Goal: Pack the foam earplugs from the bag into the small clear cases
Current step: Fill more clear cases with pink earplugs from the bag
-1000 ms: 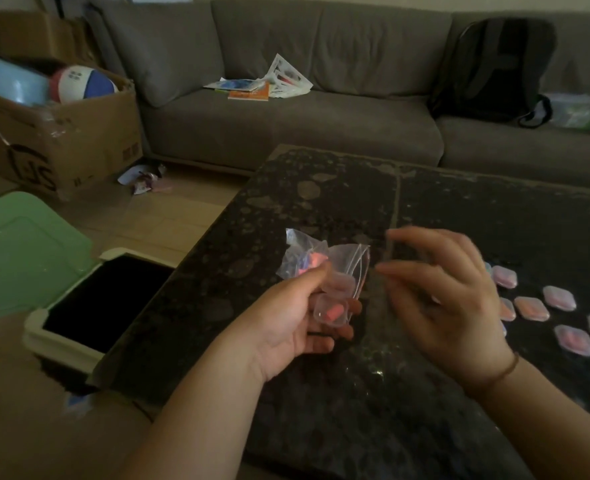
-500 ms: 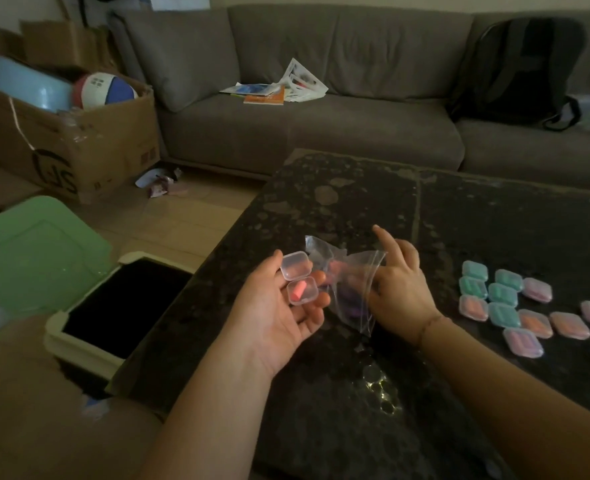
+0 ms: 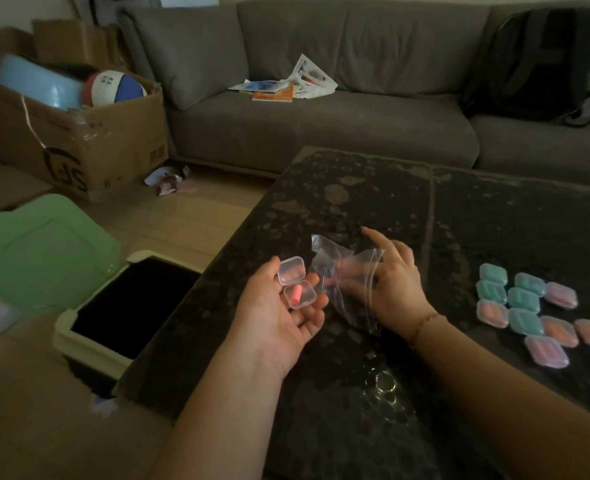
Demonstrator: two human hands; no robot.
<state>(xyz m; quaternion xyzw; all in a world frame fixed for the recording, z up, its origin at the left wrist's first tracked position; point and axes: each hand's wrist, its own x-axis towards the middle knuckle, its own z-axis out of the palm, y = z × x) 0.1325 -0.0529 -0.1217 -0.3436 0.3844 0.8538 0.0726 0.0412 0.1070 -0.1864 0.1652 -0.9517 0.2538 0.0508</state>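
My left hand (image 3: 279,310) is palm up over the dark table (image 3: 407,209) and cradles a small clear case (image 3: 295,284) on its fingers, thumb against the lid. The case is hinged open, and one pink foam earplug (image 3: 296,295) lies in its lower half. Just to the right, my right hand (image 3: 390,285) holds the clear plastic bag (image 3: 343,275), with its index finger raised and the other fingers showing through the plastic. What is in the bag is hard to make out. Several closed cases (image 3: 525,306) holding teal or pink earplugs lie on the table at right.
A bin with a black opening (image 3: 127,306) and green lid (image 3: 40,254) stands at the table's left edge. A grey sofa (image 3: 321,126) with papers and a black backpack (image 3: 542,64) runs behind. A cardboard box (image 3: 79,133) holding a ball sits on the floor at left.
A second ago my left hand gripped bag and case together. Now the bag is in my right hand and the case lies open on my left fingers. The view has shifted left.
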